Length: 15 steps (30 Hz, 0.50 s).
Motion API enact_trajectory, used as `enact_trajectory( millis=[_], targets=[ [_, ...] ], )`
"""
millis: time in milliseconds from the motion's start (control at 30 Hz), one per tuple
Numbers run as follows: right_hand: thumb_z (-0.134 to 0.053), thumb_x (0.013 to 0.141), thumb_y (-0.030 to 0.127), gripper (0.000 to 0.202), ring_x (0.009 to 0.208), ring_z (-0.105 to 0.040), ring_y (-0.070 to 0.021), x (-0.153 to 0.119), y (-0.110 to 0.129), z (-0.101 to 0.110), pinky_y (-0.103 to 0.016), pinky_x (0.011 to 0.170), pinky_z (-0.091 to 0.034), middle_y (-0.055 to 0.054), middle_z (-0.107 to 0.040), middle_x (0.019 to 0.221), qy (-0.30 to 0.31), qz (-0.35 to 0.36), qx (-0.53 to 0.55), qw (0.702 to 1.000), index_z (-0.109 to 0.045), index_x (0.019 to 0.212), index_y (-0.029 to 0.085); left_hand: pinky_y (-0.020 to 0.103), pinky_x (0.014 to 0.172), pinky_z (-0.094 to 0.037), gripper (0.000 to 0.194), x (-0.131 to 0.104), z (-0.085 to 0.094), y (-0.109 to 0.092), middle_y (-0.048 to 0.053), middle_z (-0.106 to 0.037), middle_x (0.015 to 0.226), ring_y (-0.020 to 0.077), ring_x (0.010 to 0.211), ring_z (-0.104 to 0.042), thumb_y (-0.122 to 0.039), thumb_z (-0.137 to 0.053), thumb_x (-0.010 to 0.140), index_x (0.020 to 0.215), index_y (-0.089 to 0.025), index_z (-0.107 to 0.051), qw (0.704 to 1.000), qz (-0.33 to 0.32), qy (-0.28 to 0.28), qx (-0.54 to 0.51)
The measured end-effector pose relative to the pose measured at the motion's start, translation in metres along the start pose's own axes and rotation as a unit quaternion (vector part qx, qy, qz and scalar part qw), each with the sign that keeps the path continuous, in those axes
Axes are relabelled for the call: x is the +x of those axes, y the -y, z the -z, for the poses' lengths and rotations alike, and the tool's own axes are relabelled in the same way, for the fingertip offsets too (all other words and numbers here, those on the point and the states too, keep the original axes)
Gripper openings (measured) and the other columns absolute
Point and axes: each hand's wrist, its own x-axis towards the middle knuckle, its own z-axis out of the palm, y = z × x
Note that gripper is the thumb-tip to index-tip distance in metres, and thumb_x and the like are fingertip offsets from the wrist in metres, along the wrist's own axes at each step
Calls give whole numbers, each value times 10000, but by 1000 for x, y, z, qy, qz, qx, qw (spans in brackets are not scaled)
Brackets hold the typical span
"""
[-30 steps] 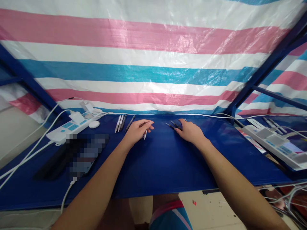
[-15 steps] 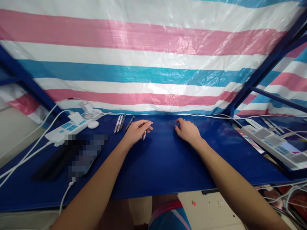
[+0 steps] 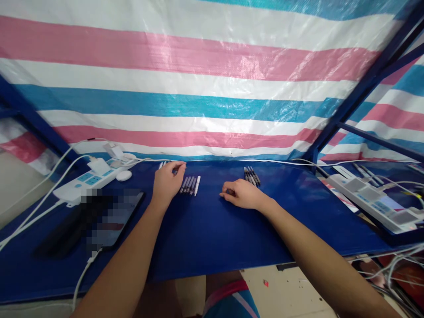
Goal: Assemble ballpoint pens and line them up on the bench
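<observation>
My left hand (image 3: pixel 168 179) is over the blue tabletop with its fingers curled; whether a pen is between them is hidden. Pen tips (image 3: pixel 162 164) show just behind it. To its right lies a row of several pens (image 3: pixel 189 185), with a white pen (image 3: pixel 197 186) at the right end. My right hand (image 3: pixel 239 193) rests low over the table, thumb and fingers curved with a gap between them and nothing seen in it. Several dark pens (image 3: pixel 252 176) lie side by side just behind that hand.
At the left are a white power strip (image 3: pixel 88 182) with plugs, a round white disc (image 3: pixel 123 176), a phone (image 3: pixel 124 218) on a cable and a dark object (image 3: pixel 66 234). Another power strip (image 3: pixel 374 201) sits at the right. A striped sheet (image 3: pixel 198 106) hangs behind.
My left hand has moved left, uncovering the row of pens. My right hand has come nearer and to the left, and the dark pens behind it now show. The view has shifted slightly.
</observation>
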Motion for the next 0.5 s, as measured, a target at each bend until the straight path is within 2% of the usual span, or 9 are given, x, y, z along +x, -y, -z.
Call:
enact_trajectory(
  millis=[100, 267, 367, 500],
  targets=[
    [-645, 1059, 354, 184, 633, -574, -149, 0, -3, -2, -282, 612, -288, 0, -691, 719, 2, -2, 3, 1000, -691, 953, 211, 391, 1038, -544, 255, 4, 13, 10, 87, -814, 1174, 282, 1090, -736, -309, -620, 965, 1084, -203, -820, 993, -36, -22, 109],
    [-645, 1056, 315, 148, 652, -592, -155, 0, -7, 0, -287, 626, -298, -4, -693, 735, -4, -3, 8, 1000, -689, 962, 210, 470, 960, -545, 283, 4, 23, 21, 148, -793, 1173, 366, 1101, -697, -327, -646, 951, 1126, -190, -820, 964, 18, 13, 266],
    [-641, 1056, 318, 142, 672, -603, -165, -1, -6, 1, -288, 637, -304, -9, -696, 739, -7, -1, 3, 1000, -696, 977, 213, 476, 923, -530, 321, 3, 21, 24, 151, -806, 1133, 393, 1136, -666, -357, -655, 955, 1185, -186, -800, 952, 45, 41, 299],
    [-632, 1062, 335, 159, 677, -608, -171, -1, -4, -1, -291, 642, -306, -16, -702, 744, 1, 1, -1, 1000, -705, 990, 215, 473, 897, -515, 379, 2, 16, 27, 104, -836, 1046, 404, 1173, -640, -366, -709, 924, 1265, -211, -770, 952, 52, 71, 292]
  ],
)
